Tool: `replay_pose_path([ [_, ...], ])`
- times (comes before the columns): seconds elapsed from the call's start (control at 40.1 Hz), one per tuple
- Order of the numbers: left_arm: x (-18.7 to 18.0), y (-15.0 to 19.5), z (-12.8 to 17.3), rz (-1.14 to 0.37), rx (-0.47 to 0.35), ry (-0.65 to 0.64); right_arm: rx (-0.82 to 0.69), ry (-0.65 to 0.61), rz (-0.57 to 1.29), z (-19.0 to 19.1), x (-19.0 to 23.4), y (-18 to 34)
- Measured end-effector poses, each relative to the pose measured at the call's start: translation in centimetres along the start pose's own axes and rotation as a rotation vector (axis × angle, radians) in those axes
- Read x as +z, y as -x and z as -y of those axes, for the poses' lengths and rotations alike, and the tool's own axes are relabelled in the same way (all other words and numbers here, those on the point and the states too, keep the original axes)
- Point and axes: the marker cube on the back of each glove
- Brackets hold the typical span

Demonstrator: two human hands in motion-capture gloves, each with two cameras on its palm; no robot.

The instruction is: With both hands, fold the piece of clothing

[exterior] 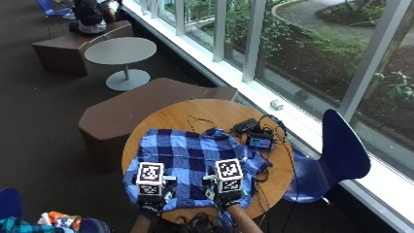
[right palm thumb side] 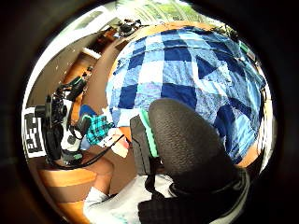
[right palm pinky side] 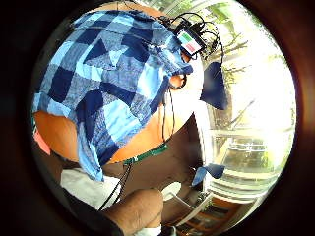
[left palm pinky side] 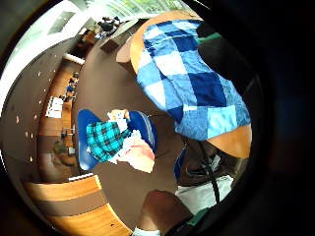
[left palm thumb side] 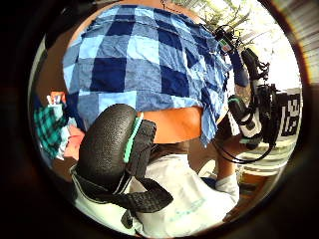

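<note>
A blue checked shirt [exterior: 194,162] lies spread flat on the round wooden table [exterior: 187,114], its near hem hanging over the edge by the person. My left hand [exterior: 150,198] hovers above the shirt's near left part. My right hand [exterior: 223,194] hovers above the near middle. Neither hand holds cloth. In the palm views the shirt [left palm pinky side: 192,83] [right palm pinky side: 108,73] shows whole and at a distance, with no fold in it. The left thumb side view catches the right hand [left palm thumb side: 254,114] raised beside the table. The right thumb side view catches the left hand [right palm thumb side: 60,130].
A small device with tangled cables [exterior: 261,141] sits on the table's right side, just past the shirt. A blue chair [exterior: 336,150] stands at the right. A brown bench [exterior: 129,111] lies behind the table. A heap of clothes [left palm pinky side: 118,140] lies on a blue seat at the person's left.
</note>
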Motion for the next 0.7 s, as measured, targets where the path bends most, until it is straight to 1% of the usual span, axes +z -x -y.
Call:
replay_pose_path([
  [0.1, -0.5, -0.2, -0.8, -0.009, 0.006, 0.026, 0.0, -0.002, -0.006, -0.3, -0.2, 0.0],
  [0.225, 0.4, 0.1, -0.7, 0.006, 0.007, 0.034, -0.004, 0.005, -0.011, -0.8, 0.1, -0.1],
  [0.35, 1.1, -0.2, -1.3, -0.001, 0.031, 0.055, -0.016, 0.026, -0.027, -1.3, 1.0, 0.0],
  [0.424, 2.6, -0.2, -1.7, 0.0, 0.053, 0.092, -0.046, 0.066, -0.013, -2.3, 1.7, 0.3],
  [0.499, 4.4, 0.0, -2.9, 0.01, 0.065, 0.178, -0.072, 0.132, 0.011, -3.6, 3.4, 0.1],
  [0.599, 7.7, 1.1, -3.5, 0.032, 0.048, 0.276, -0.052, 0.208, -0.012, -5.1, 6.2, -1.1],
  [0.699, 10.5, 2.2, -3.2, 0.005, 0.016, 0.3, -0.01, 0.282, -0.031, -5.7, 8.6, -2.5],
])
